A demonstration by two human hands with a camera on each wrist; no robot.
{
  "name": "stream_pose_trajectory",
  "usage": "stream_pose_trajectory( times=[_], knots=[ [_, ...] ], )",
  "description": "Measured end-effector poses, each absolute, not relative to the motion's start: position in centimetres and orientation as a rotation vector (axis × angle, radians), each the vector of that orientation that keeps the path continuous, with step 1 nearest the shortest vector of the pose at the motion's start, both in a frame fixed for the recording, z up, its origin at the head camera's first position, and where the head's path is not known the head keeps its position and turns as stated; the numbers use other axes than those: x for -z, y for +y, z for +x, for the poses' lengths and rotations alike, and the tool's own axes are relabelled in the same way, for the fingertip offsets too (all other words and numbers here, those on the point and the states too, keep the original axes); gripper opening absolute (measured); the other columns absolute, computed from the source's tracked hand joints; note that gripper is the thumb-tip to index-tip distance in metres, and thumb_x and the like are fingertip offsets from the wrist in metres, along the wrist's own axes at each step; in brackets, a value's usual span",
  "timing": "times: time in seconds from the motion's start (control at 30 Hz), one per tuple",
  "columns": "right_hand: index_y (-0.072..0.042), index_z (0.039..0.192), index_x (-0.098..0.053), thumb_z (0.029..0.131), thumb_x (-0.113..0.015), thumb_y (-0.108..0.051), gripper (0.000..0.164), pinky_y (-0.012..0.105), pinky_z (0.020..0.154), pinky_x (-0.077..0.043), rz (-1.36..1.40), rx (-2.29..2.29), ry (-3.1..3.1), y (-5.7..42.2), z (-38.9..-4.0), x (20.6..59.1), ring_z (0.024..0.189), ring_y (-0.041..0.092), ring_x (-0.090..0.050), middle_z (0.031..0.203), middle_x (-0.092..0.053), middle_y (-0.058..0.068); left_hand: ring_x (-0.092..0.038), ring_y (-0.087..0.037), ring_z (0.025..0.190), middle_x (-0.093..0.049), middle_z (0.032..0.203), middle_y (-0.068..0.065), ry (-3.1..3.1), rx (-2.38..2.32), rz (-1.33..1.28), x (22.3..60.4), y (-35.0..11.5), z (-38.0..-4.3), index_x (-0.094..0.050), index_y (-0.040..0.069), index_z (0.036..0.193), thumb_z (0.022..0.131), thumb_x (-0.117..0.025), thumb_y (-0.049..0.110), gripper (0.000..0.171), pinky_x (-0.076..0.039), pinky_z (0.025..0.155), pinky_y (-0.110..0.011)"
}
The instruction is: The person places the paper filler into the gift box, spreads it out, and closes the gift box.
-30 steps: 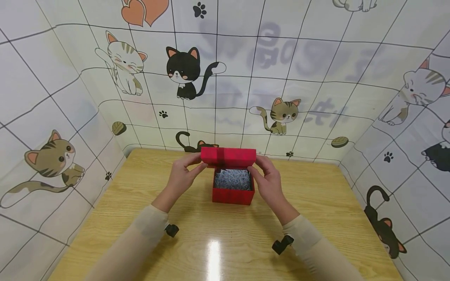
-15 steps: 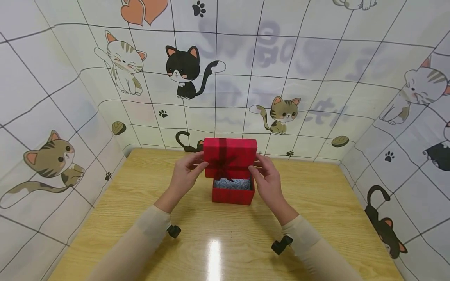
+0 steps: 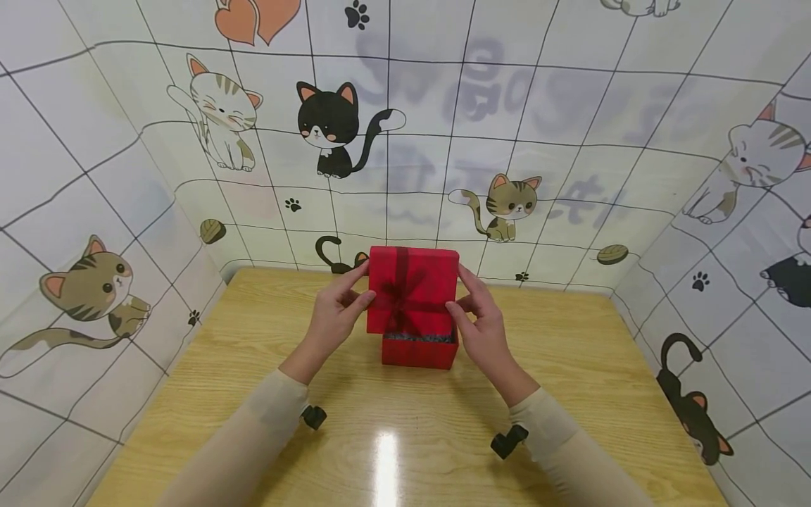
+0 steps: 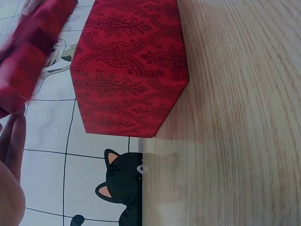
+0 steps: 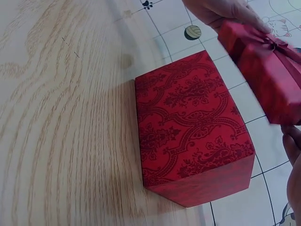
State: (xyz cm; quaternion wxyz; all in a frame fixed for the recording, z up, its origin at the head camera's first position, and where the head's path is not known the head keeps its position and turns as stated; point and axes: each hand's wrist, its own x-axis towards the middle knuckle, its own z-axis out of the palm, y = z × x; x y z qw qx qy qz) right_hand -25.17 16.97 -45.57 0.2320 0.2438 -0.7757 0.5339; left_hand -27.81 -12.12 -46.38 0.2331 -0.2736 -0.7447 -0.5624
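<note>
A red gift box lid (image 3: 437, 271) with a dark red ribbon bow (image 3: 400, 296) is held up by both hands, its top tilted toward me. My left hand (image 3: 332, 310) grips its left side, thumb near the front and fingers farther back. On the opposite side my right hand (image 3: 484, 320) holds it the same way. Below stands the red patterned gift box (image 3: 418, 353), upright on the table. A narrow strip of grey shredded paper (image 3: 434, 339) shows inside; the lid hides the rest. In the right wrist view the lid (image 5: 268, 70) is apart from the box (image 5: 188, 117).
The light wood table (image 3: 253, 436) spreads around the box on every side. A white sheet with cat drawings (image 3: 405, 162) stands behind the table and along both sides. Small black cameras, one on the left wrist (image 3: 313, 417), one on the right (image 3: 509, 441), hang under the sleeves.
The lid has turned from nearly edge-on to showing its top, and its near edge has come down over the box opening. Less shredded paper shows. Both hands keep their hold; the box stays put.
</note>
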Motion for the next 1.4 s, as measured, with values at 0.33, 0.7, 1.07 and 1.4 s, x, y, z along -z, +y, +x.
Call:
stream_pose_trajectory(
  times=[0.33,0.7,1.07,1.4],
  knots=[
    [-0.01,0.171,-0.044,0.106,-0.069,0.005,0.071,0.028,0.066,-0.047,0.637,-1.546,-2.2,17.7,-26.3,46.9,0.077,0.035,-0.062,0.137,-0.063,0.015,-0.062,-0.013,0.061,-0.054,0.167,-0.009,-2.046,1.67,-0.763,48.8,-12.9,-29.6,-0.057,0.008,0.162,0.1,-0.076,-0.007,0.067,-0.052,0.06,-0.019],
    [-0.028,0.173,-0.041,0.113,-0.062,-0.004,0.068,0.025,0.078,-0.055,0.678,-1.682,-2.247,19.1,-27.6,48.5,0.082,0.023,-0.063,0.164,-0.05,0.0,-0.072,-0.017,0.068,-0.055,0.166,-0.001,-2.096,1.802,-0.758,48.8,-13.1,-29.4,-0.053,0.021,0.167,0.106,-0.073,0.001,0.066,-0.064,0.07,-0.027],
    [-0.027,0.176,-0.033,0.103,-0.078,-0.004,0.089,0.028,0.092,-0.054,0.793,-1.829,-2.348,20.6,-27.2,48.0,0.096,0.022,-0.065,0.116,-0.067,0.015,-0.075,-0.028,0.098,-0.047,0.171,0.001,-2.288,1.89,-0.877,48.6,-14.7,-29.4,-0.041,0.031,0.173,0.097,-0.088,0.011,0.092,-0.064,0.079,-0.032],
    [-0.04,0.178,-0.017,0.087,-0.097,-0.008,0.126,0.029,0.103,-0.055,0.785,-1.899,-2.528,21.0,-26.9,47.4,0.112,0.034,-0.068,0.113,-0.071,0.014,-0.056,-0.024,0.146,-0.026,0.181,0.01,-2.481,1.513,-1.057,48.0,-14.8,-29.8,-0.019,0.03,0.179,0.081,-0.102,0.029,0.128,-0.049,0.118,-0.052]
  ],
)
